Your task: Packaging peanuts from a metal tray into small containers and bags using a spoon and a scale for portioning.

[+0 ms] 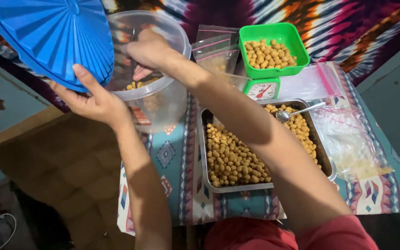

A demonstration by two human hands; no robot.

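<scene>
My left hand (93, 99) holds a large blue ribbed lid (52, 39) up at the top left, tilted over a clear plastic tub (163, 99). My right hand (146, 51) reaches into the tub's mouth, its fingers curled near some yellow-brown puffed snacks (137, 84) at the bottom. Whether it grips any snacks is unclear. The tub stands at the left end of a patterned tablecloth (172, 157).
A steel tray (204, 153) full of the same snacks lies in the middle, with a spoon (297, 111) in it. Behind it a green bowl of snacks (274, 44) sits on a small scale (262, 89). Clear zip bags (216, 46) and a filled bag (353, 143) lie around.
</scene>
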